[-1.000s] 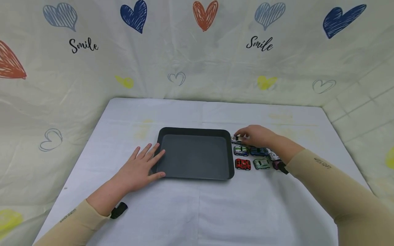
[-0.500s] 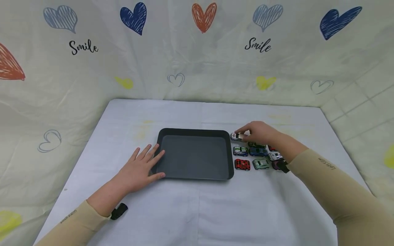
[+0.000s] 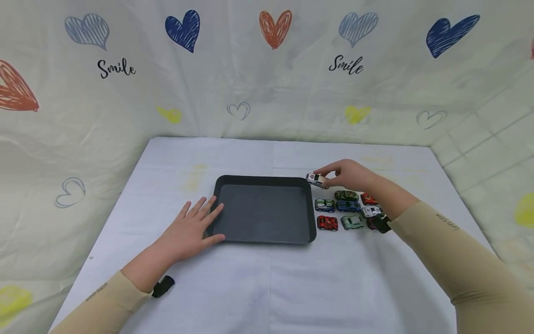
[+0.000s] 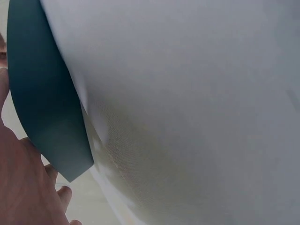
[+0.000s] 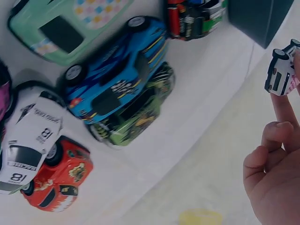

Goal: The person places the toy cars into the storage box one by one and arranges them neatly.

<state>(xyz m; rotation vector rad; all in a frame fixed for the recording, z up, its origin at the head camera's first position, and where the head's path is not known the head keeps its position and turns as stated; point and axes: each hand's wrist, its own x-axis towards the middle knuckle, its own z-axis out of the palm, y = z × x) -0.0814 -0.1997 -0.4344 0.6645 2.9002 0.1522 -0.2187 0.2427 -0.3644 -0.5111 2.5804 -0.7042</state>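
A dark grey tray [image 3: 267, 213] lies on the white-covered table. My left hand [image 3: 187, 232] rests with spread, straight fingers on its left rim; in the left wrist view the hand [image 4: 28, 183] shows beside the tray's side [image 4: 47, 103]. At the tray's back right corner, my right hand [image 3: 348, 176] pinches a white toy car [image 3: 315, 180] between thumb and finger. The right wrist view shows that white car [image 5: 281, 70] raised in the right hand [image 5: 276, 173], near the tray's corner [image 5: 262, 18].
Right of the tray stand several toy cars: a red one [image 3: 327, 223], a pale green one [image 3: 352, 221], a blue one [image 3: 348, 206], a dark green one [image 3: 346, 195] and a white one [image 3: 371, 212]. A patterned curtain [image 3: 292, 93] hangs behind the table.
My right hand has lifted the white car and moved it slightly left and back, to the tray's corner. More of the cars show beneath the hand. My left hand has stayed on the rim.
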